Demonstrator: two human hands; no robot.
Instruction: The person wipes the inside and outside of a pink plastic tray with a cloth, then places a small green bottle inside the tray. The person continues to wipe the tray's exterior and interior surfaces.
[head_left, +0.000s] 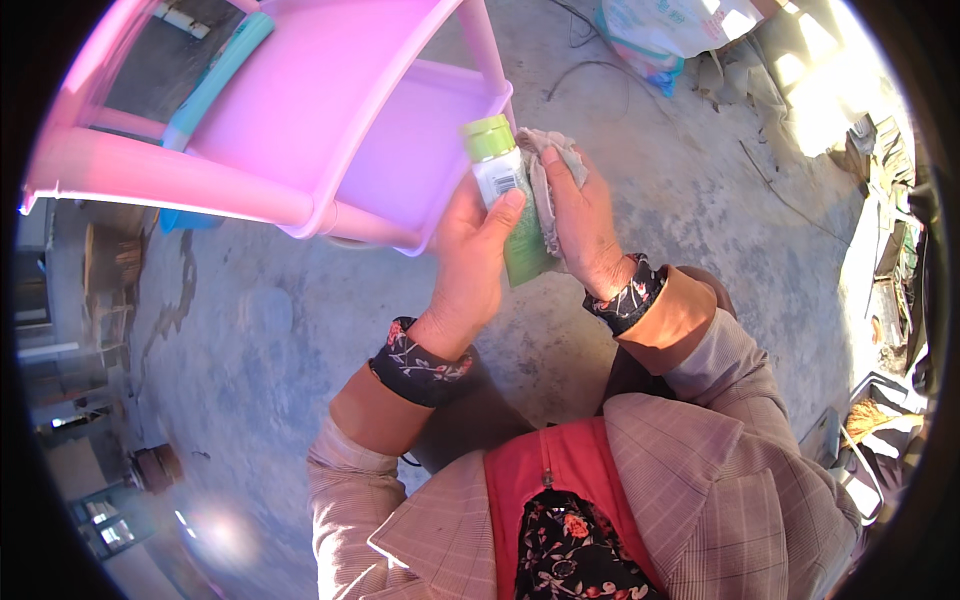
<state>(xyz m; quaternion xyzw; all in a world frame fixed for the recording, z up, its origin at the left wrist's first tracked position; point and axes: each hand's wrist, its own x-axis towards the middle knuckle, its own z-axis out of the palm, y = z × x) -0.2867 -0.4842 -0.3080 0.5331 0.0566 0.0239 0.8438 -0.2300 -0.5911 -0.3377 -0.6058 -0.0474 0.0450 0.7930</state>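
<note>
A green and white plastic bottle (529, 238) with a light green cap is tilted slightly in front of me. Round its body my left hand (472, 259) is closed, the thumb lying across the printed label. My right hand (589, 225) grips a crumpled greyish cloth (546, 161) and presses it along the bottle's right side. Just beyond my left hand stands a pink plastic shelf rack (300, 90) with a lower tier (412, 142). On its upper tier lies a long teal and white object (225, 75), perhaps a tube or box.
Concrete floor (247, 360) spreads around me. At the top right sits a printed white plastic bag (675, 30), with thin wires on the floor nearby. A straw broom (874, 420) and clutter line the right edge. Something blue (187, 220) shows beneath the rack.
</note>
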